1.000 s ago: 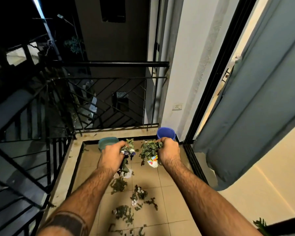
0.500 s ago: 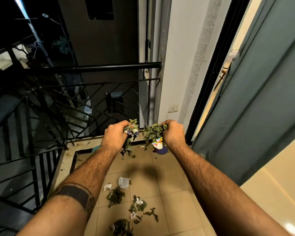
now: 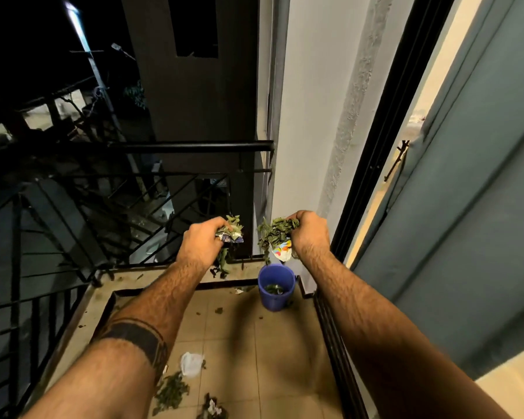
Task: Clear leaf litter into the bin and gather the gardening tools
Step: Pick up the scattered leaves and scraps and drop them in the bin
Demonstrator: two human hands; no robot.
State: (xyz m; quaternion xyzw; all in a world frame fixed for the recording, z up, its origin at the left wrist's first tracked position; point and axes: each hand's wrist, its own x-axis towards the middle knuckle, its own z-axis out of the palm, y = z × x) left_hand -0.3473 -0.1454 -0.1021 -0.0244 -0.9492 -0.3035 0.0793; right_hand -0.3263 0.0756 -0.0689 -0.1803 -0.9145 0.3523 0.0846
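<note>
Both fists are closed tight: left hand (image 3: 201, 244) clutches a clump of leaves (image 3: 231, 234) and paper scraps, right hand (image 3: 310, 234) grips a leafy bunch (image 3: 274, 232) plus a colourful wrapper. The blue bin (image 3: 275, 287) sits in the far right corner, below the right hand. More litter (image 3: 171, 393) lies on the near tiles.
</note>
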